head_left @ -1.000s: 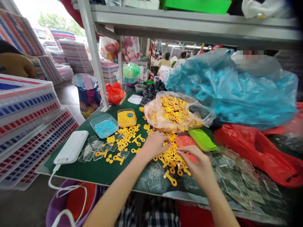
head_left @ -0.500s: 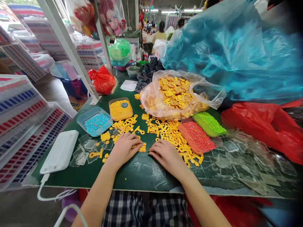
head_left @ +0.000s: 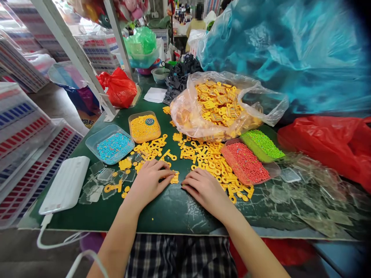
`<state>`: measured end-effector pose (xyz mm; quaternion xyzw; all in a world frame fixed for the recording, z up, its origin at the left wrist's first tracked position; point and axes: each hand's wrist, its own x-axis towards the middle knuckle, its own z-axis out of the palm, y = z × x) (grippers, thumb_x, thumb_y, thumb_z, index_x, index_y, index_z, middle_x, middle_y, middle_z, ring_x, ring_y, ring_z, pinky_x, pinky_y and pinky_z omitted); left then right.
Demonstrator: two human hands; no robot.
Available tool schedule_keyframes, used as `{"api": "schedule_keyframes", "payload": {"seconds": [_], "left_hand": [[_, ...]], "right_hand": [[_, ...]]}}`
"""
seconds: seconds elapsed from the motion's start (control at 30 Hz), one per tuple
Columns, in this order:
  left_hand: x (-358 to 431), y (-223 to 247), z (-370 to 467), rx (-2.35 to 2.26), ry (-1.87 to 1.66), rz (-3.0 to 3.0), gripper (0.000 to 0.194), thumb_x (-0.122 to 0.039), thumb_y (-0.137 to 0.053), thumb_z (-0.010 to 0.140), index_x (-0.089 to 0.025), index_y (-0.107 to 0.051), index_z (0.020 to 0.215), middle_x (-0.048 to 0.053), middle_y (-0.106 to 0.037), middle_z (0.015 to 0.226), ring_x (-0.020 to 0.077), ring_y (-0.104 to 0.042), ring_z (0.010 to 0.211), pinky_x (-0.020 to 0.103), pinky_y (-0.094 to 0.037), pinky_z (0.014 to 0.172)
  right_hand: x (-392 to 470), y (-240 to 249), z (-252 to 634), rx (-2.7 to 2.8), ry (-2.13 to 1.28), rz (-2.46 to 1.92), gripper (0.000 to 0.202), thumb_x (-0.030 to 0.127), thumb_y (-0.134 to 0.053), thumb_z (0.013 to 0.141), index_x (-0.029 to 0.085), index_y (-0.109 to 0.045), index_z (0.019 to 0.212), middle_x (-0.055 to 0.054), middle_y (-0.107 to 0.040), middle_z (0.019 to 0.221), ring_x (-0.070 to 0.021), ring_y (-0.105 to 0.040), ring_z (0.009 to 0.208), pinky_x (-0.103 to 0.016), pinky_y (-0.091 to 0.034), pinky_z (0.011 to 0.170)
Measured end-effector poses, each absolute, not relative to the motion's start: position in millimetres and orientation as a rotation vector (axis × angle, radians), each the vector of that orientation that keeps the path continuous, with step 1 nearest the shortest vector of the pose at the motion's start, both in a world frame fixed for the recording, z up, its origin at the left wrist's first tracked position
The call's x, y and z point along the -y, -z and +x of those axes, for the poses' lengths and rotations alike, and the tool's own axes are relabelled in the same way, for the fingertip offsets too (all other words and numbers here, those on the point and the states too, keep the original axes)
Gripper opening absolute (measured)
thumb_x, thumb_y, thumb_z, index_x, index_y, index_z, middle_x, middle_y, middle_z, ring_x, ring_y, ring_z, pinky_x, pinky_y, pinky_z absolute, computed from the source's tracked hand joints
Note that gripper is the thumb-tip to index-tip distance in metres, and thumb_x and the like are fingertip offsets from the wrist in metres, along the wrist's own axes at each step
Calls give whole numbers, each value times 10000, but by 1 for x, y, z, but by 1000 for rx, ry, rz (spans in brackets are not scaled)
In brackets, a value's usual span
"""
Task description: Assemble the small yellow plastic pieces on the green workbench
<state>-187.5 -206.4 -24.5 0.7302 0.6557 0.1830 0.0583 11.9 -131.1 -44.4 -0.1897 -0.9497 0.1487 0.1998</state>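
A small yellow plastic piece [head_left: 175, 177] lies on the green tabletop, pinched at its left edge by the thumb and fingers of my left hand [head_left: 149, 183]. Just right of it, my right hand [head_left: 204, 191] rests low with thumb and forefinger pressed together; a tiny speck shows at the tips, too small to name. Loose yellow plastic parts [head_left: 213, 162], some with rings, spread behind both hands. Red beads [head_left: 246, 162] and green beads [head_left: 262, 143] fill trays on the right. On the left are trays of blue beads [head_left: 114, 146] and yellow beads [head_left: 142, 129].
An open clear bag of yellow parts [head_left: 218, 104] stands behind. Clear plastic squares lie at left [head_left: 106, 175] and right [head_left: 290, 175]. A white power bank [head_left: 65, 185] with a cable sits at the left edge. Large blue plastic [head_left: 284, 58] bulges over the back right.
The camera view has shifted slightly, so the background sits higher in the picture. Both hands keep nearly the same pose around the yellow piece.
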Motion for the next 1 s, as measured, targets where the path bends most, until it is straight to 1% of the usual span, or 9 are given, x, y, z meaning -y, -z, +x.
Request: {"api": "schedule_keyframes", "payload": {"seconds": [0.1, 0.27, 0.43, 0.53, 0.67, 0.8, 1.0], "left_hand": [[207, 24, -188, -1977, -564, 2205, 207, -312, -552, 947, -261, -752, 957, 14, -703, 993, 206, -588, 940, 379, -434, 867], [207, 27, -192, -2101, -589, 2114, 232, -314, -518, 953, -238, -735, 979, 31, -712, 1005, 222, -600, 934, 395, -449, 856], [207, 30, -192, -2114, -554, 2046, 219, -317, -541, 937, -230, -713, 1041, 42, -691, 1028, 238, -583, 981, 414, -444, 905], [207, 29, -190, -2093, -560, 2041, 202, -311, -540, 939, -224, -713, 999, 43, -680, 1022, 237, -572, 974, 419, -438, 916], [207, 28, -188, -2043, -567, 2044, 185, -312, -536, 941, -218, -695, 943, 33, -674, 996, 224, -572, 955, 395, -447, 899], [206, 28, -187, -2010, -549, 2031, 160, -294, -540, 943, -203, -670, 957, 36, -666, 1000, 227, -567, 968, 399, -444, 915], [207, 28, -186, -1986, -510, 2069, 173, -304, -514, 959, -205, -656, 967, 43, -651, 1009, 235, -562, 985, 395, -443, 904]], "right_hand": [[132, 44, 12, 2649, -415, -536, 164, 263, -535, 954, 202, -680, 906, -38, -683, 882, -202, -572, 896, -348, -485, 797], [132, 43, 12, 2637, -436, -533, 176, 265, -527, 959, 208, -690, 926, -44, -690, 886, -199, -578, 893, -345, -489, 791], [132, 45, 11, 2628, -448, -534, 211, 282, -497, 974, 211, -692, 936, -50, -693, 900, -204, -572, 901, -354, -483, 797], [131, 47, 10, 2621, -459, -550, 220, 285, -486, 978, 217, -691, 935, -52, -685, 910, -206, -569, 912, -359, -478, 810], [132, 48, 8, 2616, -459, -560, 206, 285, -498, 973, 210, -687, 939, -54, -682, 910, -211, -572, 913, -361, -473, 798], [133, 48, 5, 2568, -439, -585, 201, 283, -503, 972, 208, -687, 943, -53, -692, 909, -205, -571, 892, -354, -473, 783], [136, 50, -2, 2558, -437, -608, 190, 291, -526, 961, 208, -692, 925, -46, -704, 886, -201, -568, 858, -347, -471, 767]]}}
